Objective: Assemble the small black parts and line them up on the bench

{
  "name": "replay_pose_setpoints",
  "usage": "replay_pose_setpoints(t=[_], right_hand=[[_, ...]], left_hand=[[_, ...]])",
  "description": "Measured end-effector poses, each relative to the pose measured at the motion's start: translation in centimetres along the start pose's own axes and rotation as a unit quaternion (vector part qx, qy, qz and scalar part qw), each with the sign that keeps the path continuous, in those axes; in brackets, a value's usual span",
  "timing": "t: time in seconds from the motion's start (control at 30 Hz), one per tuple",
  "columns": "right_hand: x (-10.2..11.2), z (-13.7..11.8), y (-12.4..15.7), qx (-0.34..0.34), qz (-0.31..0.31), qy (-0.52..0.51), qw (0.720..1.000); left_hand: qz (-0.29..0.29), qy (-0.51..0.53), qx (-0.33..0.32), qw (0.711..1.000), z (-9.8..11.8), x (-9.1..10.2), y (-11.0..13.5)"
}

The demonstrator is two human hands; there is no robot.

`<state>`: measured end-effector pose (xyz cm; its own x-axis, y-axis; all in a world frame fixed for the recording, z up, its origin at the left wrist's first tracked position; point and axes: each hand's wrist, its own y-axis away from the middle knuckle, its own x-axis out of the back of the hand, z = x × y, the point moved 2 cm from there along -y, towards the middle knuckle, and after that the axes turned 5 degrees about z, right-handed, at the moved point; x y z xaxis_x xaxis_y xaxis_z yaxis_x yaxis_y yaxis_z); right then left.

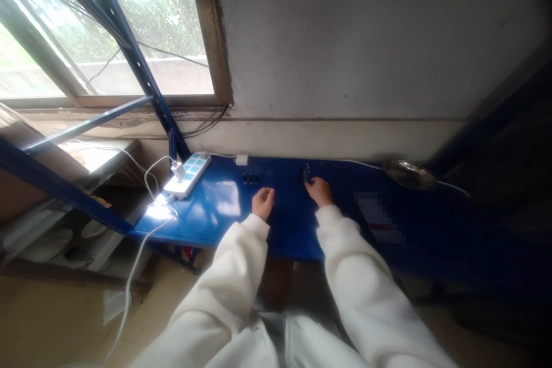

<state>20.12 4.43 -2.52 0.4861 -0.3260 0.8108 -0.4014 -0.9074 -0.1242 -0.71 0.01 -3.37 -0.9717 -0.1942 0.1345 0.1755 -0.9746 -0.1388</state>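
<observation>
Over the blue table (288,230), my left hand (262,203) is closed, its fingers curled together. Whatever it may hold is hidden. Just beyond it, three small black cylinder-like pieces (250,179) stand in a short row. To the right, my right hand (320,191) pinches the near end of a small dark object (307,173) with a few lighter spots. Its kind is too blurred to tell.
A white power strip (190,175) with a plugged-in charger (177,169) lies at the left. A white adapter (242,160) sits by the wall. At the right are a shiny round metal dish (409,174) and a blurred-out sheet (379,218). Blue shelf posts (142,72) rise left.
</observation>
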Motion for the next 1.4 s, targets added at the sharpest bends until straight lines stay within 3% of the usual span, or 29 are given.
replay_pose_setpoints(t=[0.1, 0.23, 0.37, 0.5, 0.6, 0.8, 1.17, 1.4], right_hand=[[0.5, -0.7, 1.9, -0.005, 0.049, -0.079, 0.996], [0.1, -2.3, 5.0, 0.071, 0.153, -0.226, 0.959], [-1.3, -2.9, 6.9, 0.116, 0.2, -0.267, 0.936], [-2.0, -2.8, 7.2, 0.155, 0.199, -0.263, 0.931], [-2.0, -2.8, 7.3, 0.169, 0.198, -0.262, 0.929], [-2.2, -2.8, 7.4, 0.172, 0.185, -0.265, 0.931], [-2.2, -2.7, 7.4, 0.157, 0.17, -0.266, 0.936], [-2.3, -2.7, 7.4, 0.167, 0.174, -0.271, 0.932]], left_hand=[[-0.003, -0.002, -0.002, 1.0, -0.1, 0.0, 0.0], [-0.007, -0.011, -0.017, 1.0, -0.1, 0.0, 0.0], [-0.007, -0.034, -0.057, 0.998, 0.0, 0.0, 0.2], [0.031, -0.132, -0.121, 0.983, 0.8, 0.1, 0.4], [0.07, -0.243, -0.118, 0.96, 1.6, 0.7, 0.1], [0.027, -0.403, -0.078, 0.912, 2.4, 1.5, -1.4], [-0.024, -0.456, -0.06, 0.887, 1.3, 1.2, -3.5], [0.012, -0.438, -0.086, 0.895, 1.3, 1.6, -4.6]])
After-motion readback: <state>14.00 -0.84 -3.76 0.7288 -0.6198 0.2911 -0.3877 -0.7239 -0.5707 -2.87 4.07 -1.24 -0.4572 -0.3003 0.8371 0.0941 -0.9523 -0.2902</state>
